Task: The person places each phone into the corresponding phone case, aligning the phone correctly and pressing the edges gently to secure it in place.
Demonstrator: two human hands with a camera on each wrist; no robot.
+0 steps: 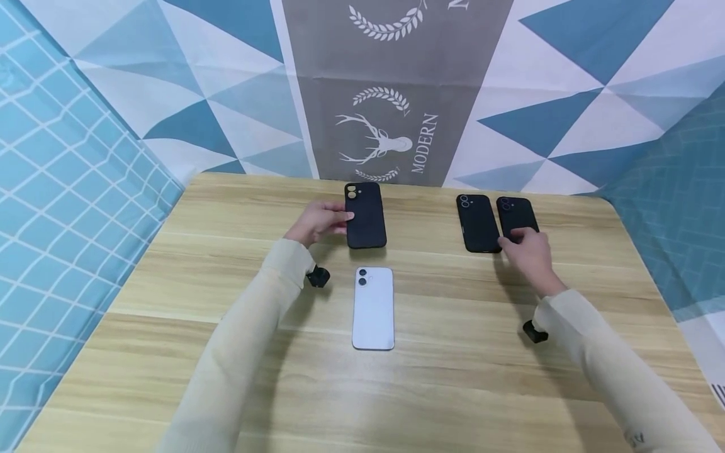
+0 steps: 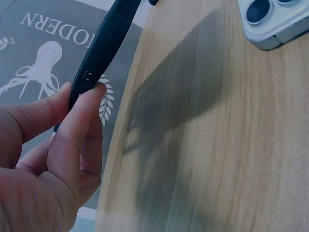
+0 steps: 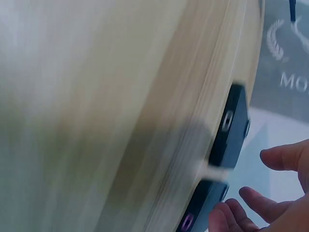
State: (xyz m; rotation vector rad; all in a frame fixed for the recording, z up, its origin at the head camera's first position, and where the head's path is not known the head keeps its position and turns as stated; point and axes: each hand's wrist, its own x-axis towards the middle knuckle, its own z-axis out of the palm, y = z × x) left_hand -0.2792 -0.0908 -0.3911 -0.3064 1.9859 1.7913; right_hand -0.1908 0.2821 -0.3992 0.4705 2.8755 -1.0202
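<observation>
My left hand [image 1: 318,221] pinches a black phone case [image 1: 367,220] by its left edge between thumb and fingers. In the left wrist view this case [image 2: 104,43] appears edge-on, raised over its shadow on the wood. Below it in the head view lies a white phone [image 1: 373,308], camera side up. At the right, my right hand [image 1: 530,255] hovers over two more black cases, one on the left [image 1: 477,223] and one on the right [image 1: 514,214]. The right wrist view shows the hand [image 3: 275,198] with parted, slightly bent fingers and nothing gripped.
The wooden table [image 1: 272,384] meets a patterned cloth backdrop [image 1: 374,113] at its far edge. Blue patterned cloth also hangs at the left [image 1: 68,207] and right sides. A small black camera sits at each wrist, below the sleeve cuffs.
</observation>
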